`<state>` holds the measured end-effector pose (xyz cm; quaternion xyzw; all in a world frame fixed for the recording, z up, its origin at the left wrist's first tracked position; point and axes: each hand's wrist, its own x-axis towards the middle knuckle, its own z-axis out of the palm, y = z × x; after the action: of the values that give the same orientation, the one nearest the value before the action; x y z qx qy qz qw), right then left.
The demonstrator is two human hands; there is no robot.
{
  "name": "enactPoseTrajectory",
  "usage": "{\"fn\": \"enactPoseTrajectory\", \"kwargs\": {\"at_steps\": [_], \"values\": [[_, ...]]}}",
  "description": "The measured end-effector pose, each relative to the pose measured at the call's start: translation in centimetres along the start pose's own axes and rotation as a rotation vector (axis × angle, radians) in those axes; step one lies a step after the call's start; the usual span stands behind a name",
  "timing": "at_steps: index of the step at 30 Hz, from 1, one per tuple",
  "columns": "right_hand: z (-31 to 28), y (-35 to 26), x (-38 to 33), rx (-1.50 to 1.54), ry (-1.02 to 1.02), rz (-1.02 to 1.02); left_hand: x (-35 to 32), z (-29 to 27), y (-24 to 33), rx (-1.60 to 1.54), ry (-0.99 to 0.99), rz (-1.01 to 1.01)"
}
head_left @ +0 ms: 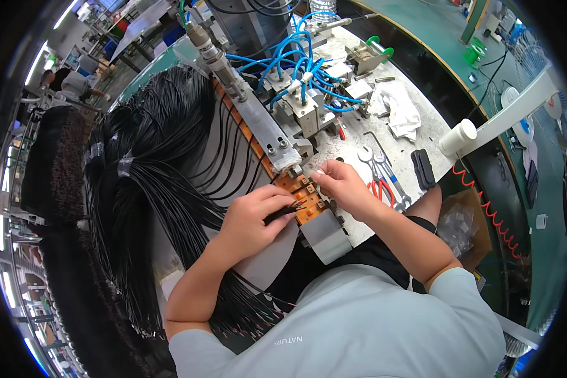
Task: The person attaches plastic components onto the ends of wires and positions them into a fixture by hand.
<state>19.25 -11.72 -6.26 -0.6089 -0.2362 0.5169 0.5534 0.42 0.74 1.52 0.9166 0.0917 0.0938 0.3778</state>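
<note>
Left hand: fingers closed from above, thumb from below; a small bunch of black cables is grasped between them, with the ends pointed toward the orange fixture and held just over its near edge.

Right hand: fingers curled, with thumb and forefinger brought close together at the far side of the same fixture, near the end of the metal bar. Whether anything thin is pinched there cannot be told.

Orange fixture: set lengthwise between the two hands, notched along its top; its farther stretch is bordered by the metal bar, its near end by a grey metal block. Several single black cables are led to its left edge.

Large bundle of black cables: laid to the left of the fixture, bound at two places with clear wrapping, its loose ends spread below the left forearm.

Blue tubes: fitted to the machine beyond the hands.

Wrenches and red-handled pliers: placed on the worktop, right of the right hand. Black case: placed beside them. White cloth: left crumpled farther back.
</note>
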Motion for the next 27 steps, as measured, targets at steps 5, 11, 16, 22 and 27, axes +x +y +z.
{"fn": "enactPoseTrajectory", "kwargs": {"at_steps": [5, 11, 16, 22, 27], "values": [[0.4, 1.9, 0.5, -0.019, 0.084, -0.144, -0.1, 0.4, 0.3, 0.200, 0.041, 0.093], [-0.2, 0.5, -1.5, 0.026, 0.218, -0.191, -0.3, 0.3, -0.7, -0.368, 0.019, -0.279], [2.1, -0.9, -6.5, -0.390, 0.197, -0.504, 0.2, -0.7, 0.5, -0.701, 0.007, -0.455], [3.1, -1.1, -5.7, -0.683, 0.209, -0.803, 0.2, 0.2, 0.1, -0.542, 0.019, -0.369], [3.5, -1.5, -6.0, -0.588, 0.135, -0.741, -0.1, 0.4, 0.0, -0.406, 0.099, -0.268]]}}
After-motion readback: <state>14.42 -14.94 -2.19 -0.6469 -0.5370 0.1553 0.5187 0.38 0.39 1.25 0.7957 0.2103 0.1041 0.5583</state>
